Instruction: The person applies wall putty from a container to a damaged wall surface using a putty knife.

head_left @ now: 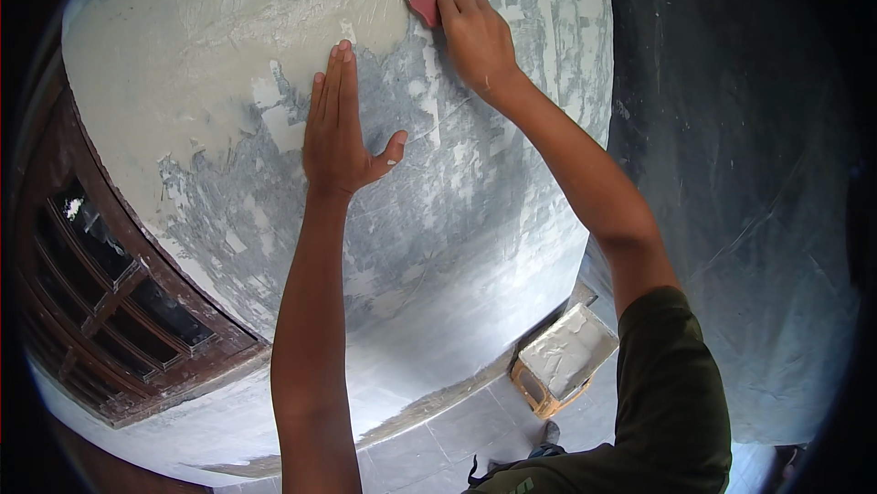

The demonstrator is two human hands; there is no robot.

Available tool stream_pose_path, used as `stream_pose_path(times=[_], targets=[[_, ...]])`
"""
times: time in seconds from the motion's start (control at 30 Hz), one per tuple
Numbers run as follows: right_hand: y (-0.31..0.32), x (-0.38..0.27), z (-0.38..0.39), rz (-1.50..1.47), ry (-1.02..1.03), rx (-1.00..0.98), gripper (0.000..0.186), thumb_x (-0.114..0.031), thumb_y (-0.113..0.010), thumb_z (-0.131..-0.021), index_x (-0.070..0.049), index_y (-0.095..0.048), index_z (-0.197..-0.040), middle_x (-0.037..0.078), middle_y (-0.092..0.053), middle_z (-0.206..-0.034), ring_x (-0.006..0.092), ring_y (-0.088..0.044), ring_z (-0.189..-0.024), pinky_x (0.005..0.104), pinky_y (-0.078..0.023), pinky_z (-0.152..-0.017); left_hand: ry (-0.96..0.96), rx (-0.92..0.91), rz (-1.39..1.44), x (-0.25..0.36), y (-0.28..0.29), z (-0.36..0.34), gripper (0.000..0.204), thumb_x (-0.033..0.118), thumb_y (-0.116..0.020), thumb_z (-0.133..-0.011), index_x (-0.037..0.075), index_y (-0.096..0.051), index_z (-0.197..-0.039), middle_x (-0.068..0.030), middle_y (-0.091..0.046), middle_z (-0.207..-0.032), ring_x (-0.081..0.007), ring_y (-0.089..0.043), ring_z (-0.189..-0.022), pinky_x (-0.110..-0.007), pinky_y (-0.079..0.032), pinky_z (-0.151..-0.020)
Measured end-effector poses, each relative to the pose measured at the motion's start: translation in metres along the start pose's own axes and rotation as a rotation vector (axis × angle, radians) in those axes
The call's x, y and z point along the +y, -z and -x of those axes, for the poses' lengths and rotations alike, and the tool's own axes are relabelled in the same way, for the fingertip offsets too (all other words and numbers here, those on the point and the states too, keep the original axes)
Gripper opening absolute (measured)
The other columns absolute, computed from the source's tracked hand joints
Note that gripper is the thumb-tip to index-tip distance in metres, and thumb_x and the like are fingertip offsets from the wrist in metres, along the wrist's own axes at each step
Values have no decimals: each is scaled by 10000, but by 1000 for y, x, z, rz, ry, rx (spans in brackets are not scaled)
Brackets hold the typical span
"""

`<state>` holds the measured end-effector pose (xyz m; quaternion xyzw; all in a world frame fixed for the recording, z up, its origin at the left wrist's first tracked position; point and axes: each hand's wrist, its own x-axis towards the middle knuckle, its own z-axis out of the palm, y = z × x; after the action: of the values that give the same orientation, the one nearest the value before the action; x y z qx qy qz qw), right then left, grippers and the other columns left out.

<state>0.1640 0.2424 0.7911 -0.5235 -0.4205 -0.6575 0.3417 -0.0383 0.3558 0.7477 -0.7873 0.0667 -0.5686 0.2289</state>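
My right hand (475, 42) grips a red, putty-smeared scraper (423, 2) against the upper part of the wall (210, 28), near the edge of a pale plaster coat. My left hand (338, 119) lies open on the wall lower and to the left, fingers straight up and thumb out, with white smears on the thumb. Around and below both hands the surface is grey with patchy white streaks.
A brown wooden window (128, 311) is at the left. Below, a tray of white paste (566, 348) rests on a small wooden stand (534, 393) on grey floor tiles (438, 439), near my foot (550, 435). A dark sheet or surface (731, 174) fills the right side.
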Motion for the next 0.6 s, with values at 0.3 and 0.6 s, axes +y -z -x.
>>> stream_pose_path(times=[0.3, 0.6], targets=[[39, -29, 26, -299, -183, -66, 619, 60, -640, -756, -27, -523, -1357, 136, -590, -994, 334, -613, -890, 407, -546, -718, -15, 2, -11, -2, 8, 4, 1008, 530, -627, -822, -17, -188, -1546, -206, -300, -1586, -354, -285, -1479, -532, -262, -1177], [12, -67, 90, -256, -21, -208, 677, 52, -612, -754, 57, -451, -1411, 146, -558, -982, 321, -605, -928, 398, -558, -746, 11, -1, 13, -8, 9, 7, 1016, 635, -531, -874, 0, -135, -1561, -224, -284, -1586, -386, -280, -1473, -574, -227, -1172]])
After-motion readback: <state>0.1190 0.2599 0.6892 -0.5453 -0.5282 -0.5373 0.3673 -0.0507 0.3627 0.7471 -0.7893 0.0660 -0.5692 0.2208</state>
